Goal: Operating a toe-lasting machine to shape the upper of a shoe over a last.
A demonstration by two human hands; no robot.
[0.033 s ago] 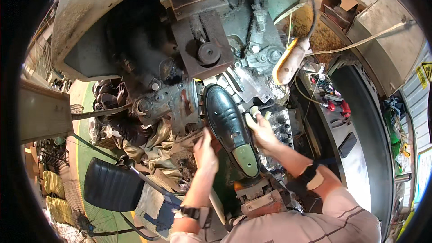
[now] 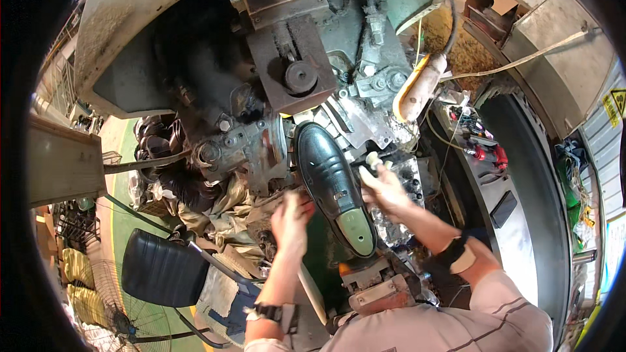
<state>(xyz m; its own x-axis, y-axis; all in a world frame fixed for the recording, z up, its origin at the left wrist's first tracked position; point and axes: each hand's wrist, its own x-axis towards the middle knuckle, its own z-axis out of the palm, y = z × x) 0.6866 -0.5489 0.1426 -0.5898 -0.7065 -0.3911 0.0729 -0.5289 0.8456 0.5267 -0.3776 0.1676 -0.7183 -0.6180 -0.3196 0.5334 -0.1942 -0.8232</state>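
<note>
A black shoe upper [image 2: 324, 166] with a strap detail is stretched over a green shoe last [image 2: 356, 231]. Its toe points away from me, under the machine's dark block [image 2: 291, 65], and the heel end is nearest me. To the left of the shoe, my left hand [image 2: 292, 223] is off it, with loosely bent, blurred fingers and nothing visible in them. Beside the shoe's right side, my right hand [image 2: 386, 192] has its thumb and fingers around the base of a small pale knob [image 2: 373, 159]. The grip is partly hidden.
Metal clamp parts [image 2: 244, 150] flank the toe, and a support block [image 2: 378, 287] stands below the heel. A work lamp [image 2: 417, 91] hangs at the right. Further right are a phone [image 2: 503, 210] and a red-handled tool [image 2: 489, 155]. A black chair [image 2: 163, 267] stands at the left.
My left hand's fingers have bent from a straighter pose, and the hand has shifted slightly left. My right hand and the pale knob have moved a little right. The shoe stays put.
</note>
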